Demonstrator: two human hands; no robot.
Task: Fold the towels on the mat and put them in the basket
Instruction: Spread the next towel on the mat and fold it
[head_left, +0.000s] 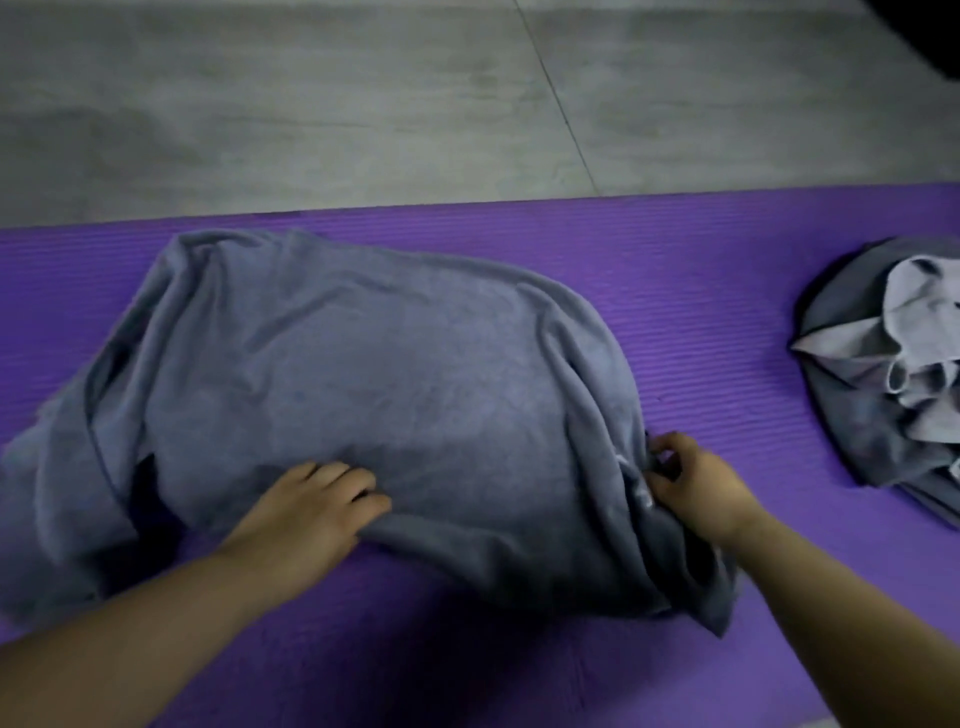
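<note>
A large grey-blue towel (363, 374) lies spread and rumpled across the purple mat (701, 291). My left hand (311, 509) rests on the towel's near edge, fingers curled into the cloth and gripping it. My right hand (691, 483) pinches the bunched right side of the same towel between thumb and fingers. The towel's left part is crumpled and folded under itself. No basket is in view.
A heap of unfolded towels (893, 374), dark grey and pale lilac, sits on the mat at the right edge. Grey tiled floor (363, 104) lies beyond the mat's far edge. A dark shape (930, 31) fills the top right corner.
</note>
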